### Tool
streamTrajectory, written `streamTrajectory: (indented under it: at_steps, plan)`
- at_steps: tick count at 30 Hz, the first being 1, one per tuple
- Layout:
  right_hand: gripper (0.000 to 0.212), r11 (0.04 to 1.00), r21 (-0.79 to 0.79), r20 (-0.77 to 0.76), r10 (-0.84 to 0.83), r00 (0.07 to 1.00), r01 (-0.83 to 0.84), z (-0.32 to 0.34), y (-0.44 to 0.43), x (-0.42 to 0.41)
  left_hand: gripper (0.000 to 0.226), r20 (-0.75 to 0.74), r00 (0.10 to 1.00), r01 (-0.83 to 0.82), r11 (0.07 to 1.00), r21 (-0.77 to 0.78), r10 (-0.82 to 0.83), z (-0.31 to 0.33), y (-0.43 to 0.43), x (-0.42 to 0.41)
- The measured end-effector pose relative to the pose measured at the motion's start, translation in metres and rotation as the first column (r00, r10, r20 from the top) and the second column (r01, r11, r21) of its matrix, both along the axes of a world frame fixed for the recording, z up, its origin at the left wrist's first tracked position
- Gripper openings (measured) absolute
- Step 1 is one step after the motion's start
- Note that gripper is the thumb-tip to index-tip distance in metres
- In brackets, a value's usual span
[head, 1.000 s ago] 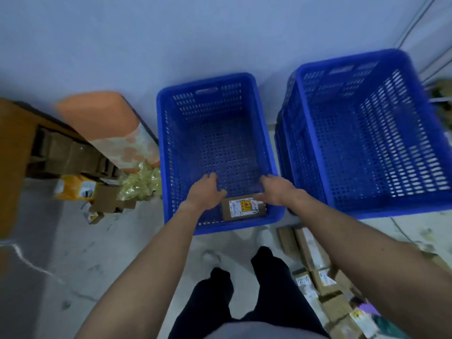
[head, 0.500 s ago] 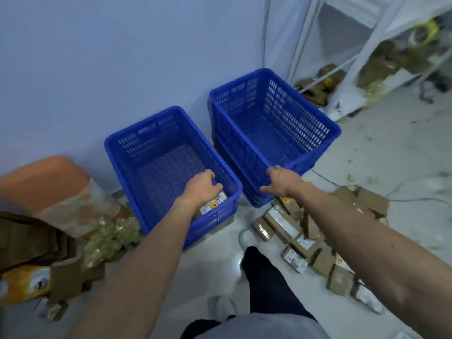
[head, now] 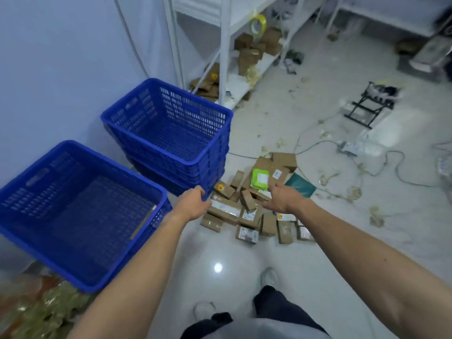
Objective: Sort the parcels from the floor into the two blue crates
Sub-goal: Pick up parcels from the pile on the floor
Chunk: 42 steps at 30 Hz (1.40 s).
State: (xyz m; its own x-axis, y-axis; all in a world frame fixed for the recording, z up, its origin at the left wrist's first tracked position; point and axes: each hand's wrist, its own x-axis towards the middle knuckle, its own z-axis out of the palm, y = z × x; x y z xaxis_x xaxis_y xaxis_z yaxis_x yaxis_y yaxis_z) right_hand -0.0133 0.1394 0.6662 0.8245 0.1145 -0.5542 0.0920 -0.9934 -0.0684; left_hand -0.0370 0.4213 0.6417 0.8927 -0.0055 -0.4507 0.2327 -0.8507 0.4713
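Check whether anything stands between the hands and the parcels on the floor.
Nothing visible does. The left hand and right hand hover open over the parcels; the stacked blue crates stand beside them.

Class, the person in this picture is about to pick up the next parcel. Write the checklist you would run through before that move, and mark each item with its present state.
1. Left hand free to grasp: ok, it is open and holds nothing.
2. Right hand free to grasp: ok, its fingers are spread over the pile and hold nothing.
3. Parcels left on the floor: ok, a pile lies just beyond both hands.
4. Room in the near crate: ok, most of its bottom shows bare.
5. Room in the far crate: ok, it looks empty.
6. Which crate the next parcel goes in: cannot tell, no sorting rule is visible.
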Motion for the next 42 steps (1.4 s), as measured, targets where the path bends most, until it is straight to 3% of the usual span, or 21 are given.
streamTrajectory:
  at_steps: [4,10,15,26,32,37,42]
  plan:
    - [0.063,0.994,0.0,-0.037,-0.11,0.993,0.11,-0.008,-0.057,-0.019,0.04,-0.019,0.995,0.102,0.995,0.003,-0.102,-0.01,-0.057,0.014]
    - [0.068,0.982,0.022,-0.092,-0.186,0.978,0.189,-0.039,-0.135,-0.024,0.042,-0.077,0.973,0.219,0.975,0.03,-0.216,-0.031,-0.146,0.047]
    - [0.054,0.971,0.064,-0.133,-0.219,0.967,0.229,-0.076,-0.199,0.0,0.046,-0.146,0.973,0.183,0.982,0.037,-0.176,-0.049,-0.214,0.085]
    - [0.055,0.968,0.141,-0.308,-0.155,0.939,0.206,-0.165,-0.257,0.087,0.045,-0.289,0.955,0.097,0.989,0.11,-0.062,-0.11,-0.285,0.157]
    - [0.053,0.958,0.144,-0.355,-0.183,0.917,0.247,-0.24,-0.246,0.123,0.045,-0.339,0.934,0.163,0.977,0.135,-0.109,-0.184,-0.287,0.197]
    - [0.045,0.94,0.123,-0.384,-0.251,0.889,0.319,-0.332,-0.233,0.144,0.039,-0.333,0.907,0.32,0.936,0.147,-0.258,-0.279,-0.291,0.227]
    - [0.049,0.916,0.154,-0.408,-0.283,0.868,0.371,-0.429,-0.207,0.163,0.055,-0.341,0.87,0.428,0.889,0.162,-0.357,-0.379,-0.288,0.259]
